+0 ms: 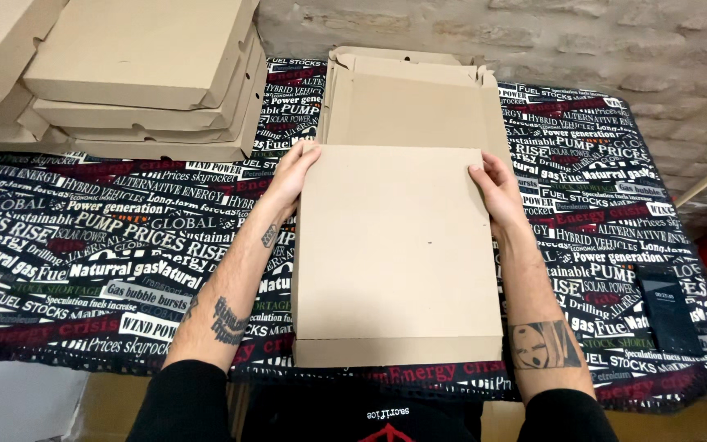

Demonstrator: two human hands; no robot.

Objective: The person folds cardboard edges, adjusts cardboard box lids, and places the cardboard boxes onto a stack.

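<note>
tabletop: covered in a black cloth printed all over with white and red lettering [83, 245], runs edge to edge.
stack: closed plain brown cardboard flat boxes [145, 74], far left corner of tabletop, several high, already folded.
box in hand: closed square brown cardboard flat box [394, 254], centre, reaching the near edge, lid down; folding looks done.
flat blanks: unfolded brown cardboard sheets [411, 94] at the far edge, just behind the box, not yet folded.
left hand [292, 176]: fingers pressed on the box's far left corner.
right hand [497, 188]: fingers clasped on far right corner.
small item: flat black rectangular device [668, 307], right edge.
</note>
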